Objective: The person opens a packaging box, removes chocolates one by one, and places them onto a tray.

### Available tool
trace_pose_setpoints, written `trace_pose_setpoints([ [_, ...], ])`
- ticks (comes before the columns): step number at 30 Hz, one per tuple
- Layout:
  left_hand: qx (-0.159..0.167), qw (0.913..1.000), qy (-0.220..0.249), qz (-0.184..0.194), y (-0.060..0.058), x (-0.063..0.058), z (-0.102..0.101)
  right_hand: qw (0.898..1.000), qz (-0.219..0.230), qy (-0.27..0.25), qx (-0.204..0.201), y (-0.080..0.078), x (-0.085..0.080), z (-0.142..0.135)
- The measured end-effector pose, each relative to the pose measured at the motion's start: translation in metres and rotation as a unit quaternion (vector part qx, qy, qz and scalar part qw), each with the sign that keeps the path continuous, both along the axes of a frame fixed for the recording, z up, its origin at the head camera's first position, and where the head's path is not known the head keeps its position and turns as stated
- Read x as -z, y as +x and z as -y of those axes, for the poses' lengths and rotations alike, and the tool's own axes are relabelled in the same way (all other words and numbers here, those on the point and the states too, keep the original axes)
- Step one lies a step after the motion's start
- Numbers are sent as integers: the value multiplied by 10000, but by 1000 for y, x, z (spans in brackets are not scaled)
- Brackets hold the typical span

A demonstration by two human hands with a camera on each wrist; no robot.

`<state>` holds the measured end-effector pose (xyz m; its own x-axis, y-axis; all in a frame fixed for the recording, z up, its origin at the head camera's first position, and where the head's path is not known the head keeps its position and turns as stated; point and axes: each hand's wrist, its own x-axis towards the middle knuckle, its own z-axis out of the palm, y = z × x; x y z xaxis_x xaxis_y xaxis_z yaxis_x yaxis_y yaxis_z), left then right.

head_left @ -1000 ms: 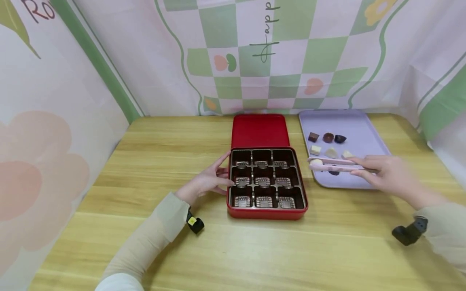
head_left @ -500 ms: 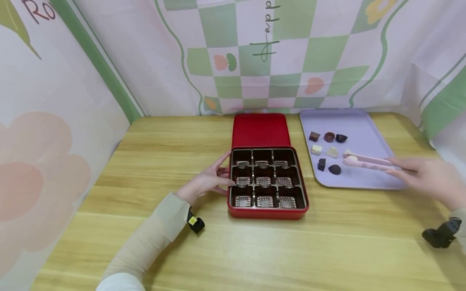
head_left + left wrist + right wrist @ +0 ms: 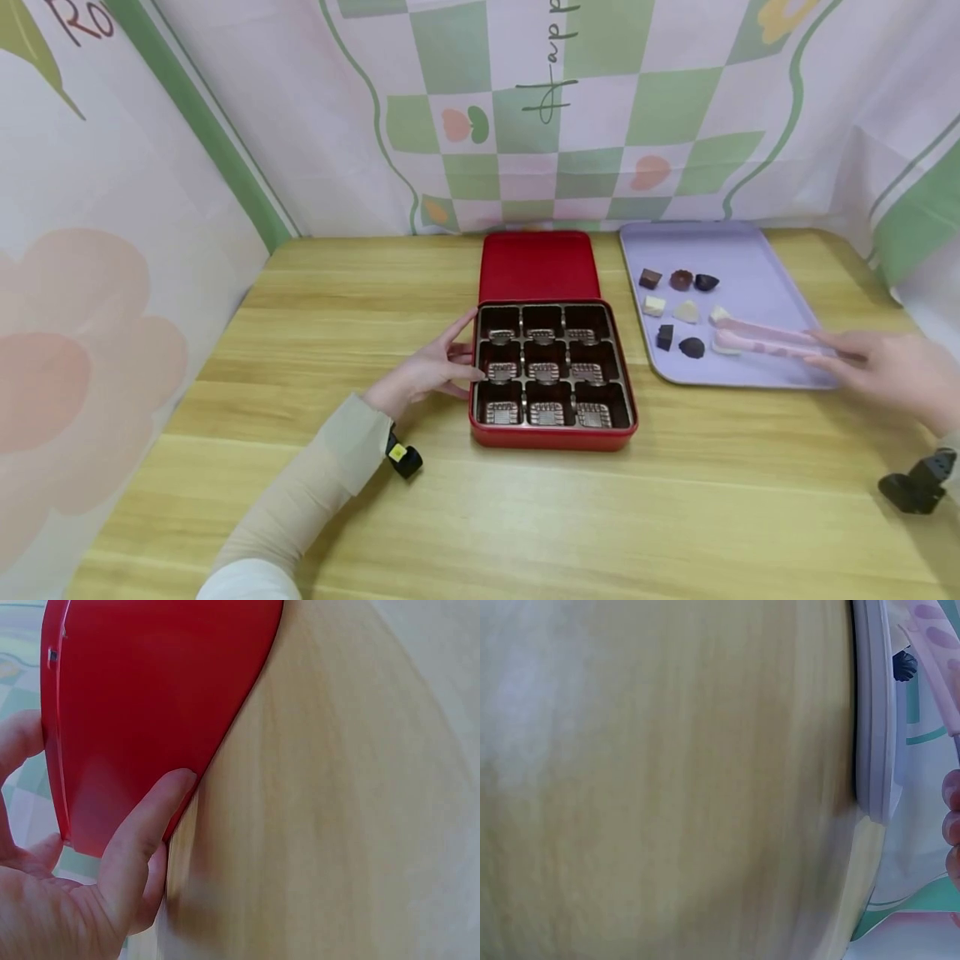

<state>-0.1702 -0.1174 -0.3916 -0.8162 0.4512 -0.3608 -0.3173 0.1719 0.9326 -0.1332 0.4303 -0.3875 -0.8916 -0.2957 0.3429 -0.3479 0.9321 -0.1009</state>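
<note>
In the head view my left hand (image 3: 427,373) lies against the left side of a red tin (image 3: 555,437); thumb and fingers touch its wall. The tin's dark insert (image 3: 543,372) is divided into several square compartments with nothing in them. My right hand (image 3: 885,367) grips pink tongs (image 3: 776,340). Their tips are low over the front part of a lilac tray (image 3: 757,267), at a pale chocolate (image 3: 726,346) partly hidden by them. Left of the tips sit a dark shell-like chocolate (image 3: 692,347) and a dark square chocolate (image 3: 665,337).
Behind them on the tray are white chocolates (image 3: 686,312) and, farther back, brown and dark chocolates (image 3: 681,280). The red lid (image 3: 538,267) lies open behind the tin. A wooden table (image 3: 450,517) carries everything, with a patterned cloth (image 3: 592,108) at its back edge.
My right hand has moved the tongs, with a pale chocolate between their tips, rightward across the tray and then down toward its surface. The left hand stays against the tin.
</note>
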Motion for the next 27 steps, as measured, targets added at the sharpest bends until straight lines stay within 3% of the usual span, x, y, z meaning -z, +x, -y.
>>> trace_pose_setpoints([
  [7,32,10000,14,10,-1,-2,0,9984,444,-121,342,-3,-5,-2],
  [11,18,10000,12,16,-1,-2,0,9984,407,-167,345,-1,-13,4],
  [15,-11,10000,10,4,0,-2,0,9998,-36,46,-178,1,-17,16],
  [19,-8,10000,63,-6,1,-2,0,9945,-460,279,-898,6,-15,33],
  [27,47,10000,87,4,2,-3,-1,9848,-271,311,-1688,25,-1,68],
])
